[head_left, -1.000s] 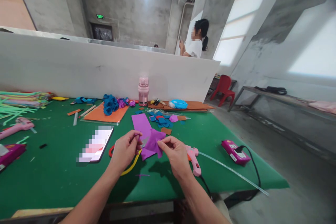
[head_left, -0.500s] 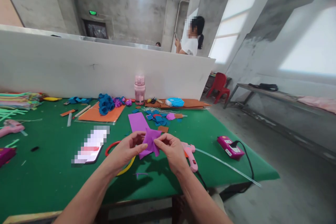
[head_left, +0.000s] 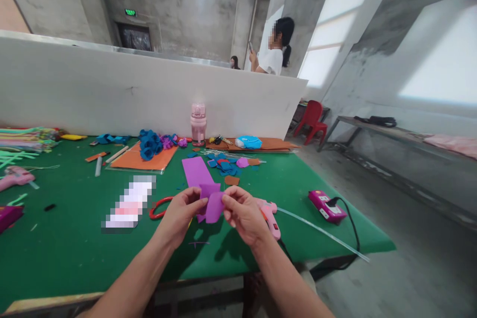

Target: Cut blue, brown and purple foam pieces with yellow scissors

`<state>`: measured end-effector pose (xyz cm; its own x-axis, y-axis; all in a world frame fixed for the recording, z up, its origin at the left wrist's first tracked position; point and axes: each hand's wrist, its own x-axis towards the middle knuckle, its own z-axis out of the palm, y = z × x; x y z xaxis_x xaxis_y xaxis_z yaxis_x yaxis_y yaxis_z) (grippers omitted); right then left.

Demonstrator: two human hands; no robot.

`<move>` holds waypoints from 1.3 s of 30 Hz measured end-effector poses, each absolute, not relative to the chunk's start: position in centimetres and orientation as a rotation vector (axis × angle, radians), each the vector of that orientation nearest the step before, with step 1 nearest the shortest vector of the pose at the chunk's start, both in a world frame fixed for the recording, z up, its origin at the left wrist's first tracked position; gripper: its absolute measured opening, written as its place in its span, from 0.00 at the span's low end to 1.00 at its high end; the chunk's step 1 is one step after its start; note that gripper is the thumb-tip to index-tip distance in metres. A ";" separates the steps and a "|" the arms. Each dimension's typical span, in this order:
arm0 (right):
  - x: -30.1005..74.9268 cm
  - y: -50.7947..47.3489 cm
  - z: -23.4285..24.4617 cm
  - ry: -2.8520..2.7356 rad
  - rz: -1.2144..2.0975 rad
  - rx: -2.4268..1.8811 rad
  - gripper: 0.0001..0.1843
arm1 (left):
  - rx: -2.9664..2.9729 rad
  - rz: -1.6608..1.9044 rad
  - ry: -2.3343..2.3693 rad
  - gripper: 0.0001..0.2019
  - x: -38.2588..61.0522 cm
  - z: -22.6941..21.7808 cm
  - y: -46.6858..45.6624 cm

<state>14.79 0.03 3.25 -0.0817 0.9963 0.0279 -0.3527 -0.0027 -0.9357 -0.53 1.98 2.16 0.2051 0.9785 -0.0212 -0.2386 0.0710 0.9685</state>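
Above the front part of the table, my left hand [head_left: 186,208] pinches a small purple craft-paper piece [head_left: 213,206] by its left edge. My right hand [head_left: 242,211] grips its right side between thumb and fingers. The front part curves over a squarer part behind; whether these are one sheet or two layers, I cannot tell. A longer purple strip [head_left: 197,171] lies flat just behind my hands. Red-handled scissors [head_left: 158,208] are partly covered by my left hand. Beside my right hand rests a pink glue gun [head_left: 274,223] with a clear glue stick [head_left: 316,228] in it.
A pixelated phone [head_left: 130,203] lies at left. Blue paper scraps [head_left: 225,165], an orange sheet [head_left: 145,159] with blue flowers [head_left: 149,144], and a pink bottle [head_left: 198,125] stand farther back. A magenta power strip [head_left: 327,207] sits near the right edge. A person [head_left: 278,49] stands beyond the white partition [head_left: 149,92].
The purple piece has gone from a pointed, star-like outline to a rounded front flap over a square part. My right hand has turned slightly, its fingers spreading more. The view shifted slightly.
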 end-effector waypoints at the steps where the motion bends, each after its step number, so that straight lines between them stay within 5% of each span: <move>1: 14.7 0.1 3.1 -0.998 1.398 -0.911 0.15 | 1.078 1.125 0.894 0.10 -0.3 2.2 1.8; 7: 14.8 0.9 1.8 -1.073 0.964 -1.053 0.11 | 1.089 1.091 0.883 0.10 0.3 3.1 1.0; 13: 14.5 0.9 2.0 -0.986 1.128 -1.051 0.12 | 1.129 1.078 0.886 0.09 0.4 3.3 0.9; 39: 14.6 0.6 1.6 -1.123 0.922 -1.118 0.12 | 1.188 1.086 0.944 0.10 0.5 3.0 1.0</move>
